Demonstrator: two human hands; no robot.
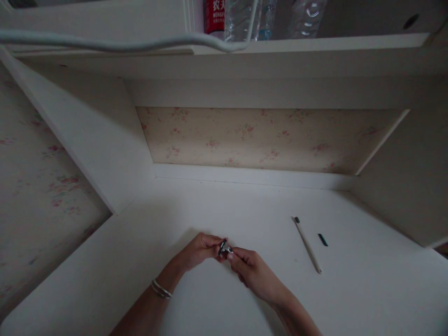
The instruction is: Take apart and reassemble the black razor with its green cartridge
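Observation:
Over the white desktop, both of my hands meet around a small black-and-silver T-shaped piece that resembles a razor head. My left hand, with bracelets at the wrist, pinches its dark bar from the left. From the right, my right hand pinches the shiny metal end between thumb and fingers. Fingertips cover part of the piece, so its full shape is hidden. To the right lies a slim off-white stick with a dark tip, and beyond it a short dark strip.
A shelf runs across above the desktop, holding clear plastic bottles and a red-labelled package. A pale cable hangs along its front. Side panels and a floral back wall enclose the desk.

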